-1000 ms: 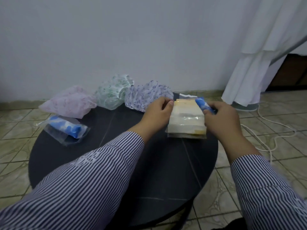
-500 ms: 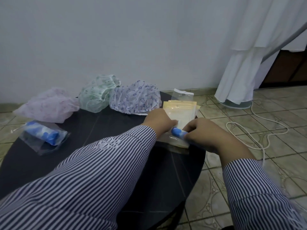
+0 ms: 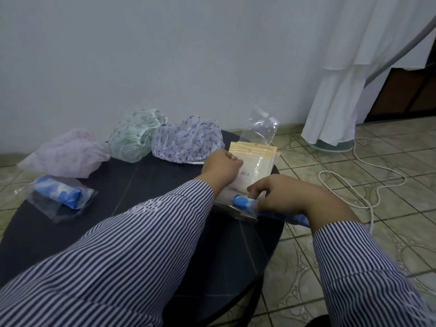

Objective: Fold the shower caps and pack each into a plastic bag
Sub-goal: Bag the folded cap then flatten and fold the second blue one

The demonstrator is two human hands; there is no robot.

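No readable text; bag stack label illegible.

The right hand covers the middle of the rolled blue shower cap, the left hand hides the near left part of the bag stack, and both striped sleeves are cut off by the near edge.
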